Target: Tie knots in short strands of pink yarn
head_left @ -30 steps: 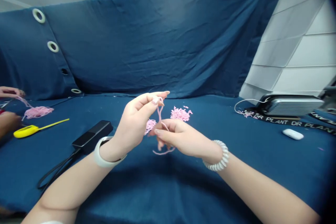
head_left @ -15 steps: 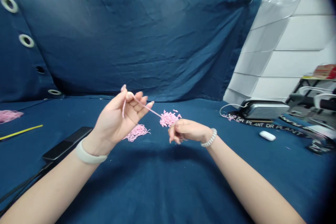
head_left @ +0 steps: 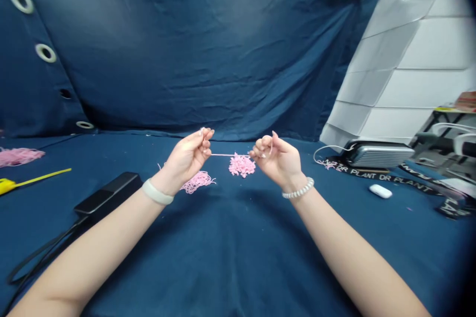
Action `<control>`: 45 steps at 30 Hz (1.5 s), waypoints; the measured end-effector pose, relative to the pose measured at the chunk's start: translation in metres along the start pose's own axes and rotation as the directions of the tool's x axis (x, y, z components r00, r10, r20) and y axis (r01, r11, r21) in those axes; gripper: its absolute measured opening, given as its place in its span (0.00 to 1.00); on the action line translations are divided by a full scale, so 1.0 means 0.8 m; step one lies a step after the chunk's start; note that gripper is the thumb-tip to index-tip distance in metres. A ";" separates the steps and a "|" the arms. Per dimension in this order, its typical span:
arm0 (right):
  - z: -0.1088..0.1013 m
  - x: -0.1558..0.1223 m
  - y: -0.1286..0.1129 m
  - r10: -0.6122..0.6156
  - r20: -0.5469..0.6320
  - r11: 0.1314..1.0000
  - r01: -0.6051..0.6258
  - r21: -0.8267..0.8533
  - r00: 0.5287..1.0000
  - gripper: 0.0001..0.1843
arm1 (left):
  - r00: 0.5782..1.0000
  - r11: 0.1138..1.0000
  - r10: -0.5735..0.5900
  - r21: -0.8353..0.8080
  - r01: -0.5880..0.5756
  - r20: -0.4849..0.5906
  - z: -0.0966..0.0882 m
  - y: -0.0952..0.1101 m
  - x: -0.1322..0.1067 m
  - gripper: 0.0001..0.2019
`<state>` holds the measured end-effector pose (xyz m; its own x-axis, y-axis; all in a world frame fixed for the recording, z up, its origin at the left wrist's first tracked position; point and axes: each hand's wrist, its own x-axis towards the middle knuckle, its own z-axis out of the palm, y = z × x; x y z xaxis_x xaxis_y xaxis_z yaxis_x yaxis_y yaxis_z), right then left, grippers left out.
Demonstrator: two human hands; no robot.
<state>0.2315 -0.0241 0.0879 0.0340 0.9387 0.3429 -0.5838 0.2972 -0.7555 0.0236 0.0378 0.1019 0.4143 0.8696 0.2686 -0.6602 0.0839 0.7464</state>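
Observation:
A thin pink string [head_left: 223, 155] runs taut and nearly level between my two raised hands. My left hand [head_left: 192, 152] is closed on one end of it, the fingers curled in. At the other end my right hand [head_left: 277, 154] grips the string with bent fingers, and a short piece of it shows by the thumb. Beyond the gap between the hands lies a small heap of short pink pieces [head_left: 242, 166] on the blue cloth. A bundle of loose pink strings [head_left: 198, 182] lies partly hidden behind my left hand.
More pink string [head_left: 20, 157] lies at the far left, near a yellow tape measure [head_left: 40, 178]. A black box with a cable [head_left: 107, 195] sits by my left forearm. On the right are a white case [head_left: 380, 191], a silver device [head_left: 381, 154] and a lettered black strap [head_left: 366, 175].
My left hand has closed its fingers and turned inward. My right hand has risen, and the string, slanting before, is now level between both hands. The view has shifted slightly.

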 end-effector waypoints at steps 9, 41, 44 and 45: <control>-0.119 0.032 0.078 -0.039 -0.520 0.991 -0.033 -0.129 0.853 0.18 | 0.969 0.955 -0.164 0.215 0.203 -0.186 -0.066 -0.095 0.003 0.15; -0.035 -0.001 0.173 0.131 -0.374 0.983 -0.169 -0.069 0.918 0.08 | 0.968 0.911 -0.229 0.329 0.249 -0.098 -0.075 -0.148 -0.018 0.08; -0.031 -0.003 0.178 0.141 -0.386 0.986 -0.165 -0.029 0.912 0.12 | 0.975 0.917 -0.209 0.332 0.223 -0.076 -0.078 -0.151 -0.017 0.09; -0.031 -0.004 0.178 0.141 -0.392 0.987 -0.160 -0.018 0.909 0.14 | 0.975 0.916 -0.209 0.334 0.223 -0.077 -0.079 -0.151 -0.017 0.09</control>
<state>0.1681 0.0199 -0.0347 0.2670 0.9636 -0.0136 -0.5673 0.1458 -0.8105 0.0585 0.0467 -0.0302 0.4937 0.8676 0.0589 -0.3032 0.1082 0.9468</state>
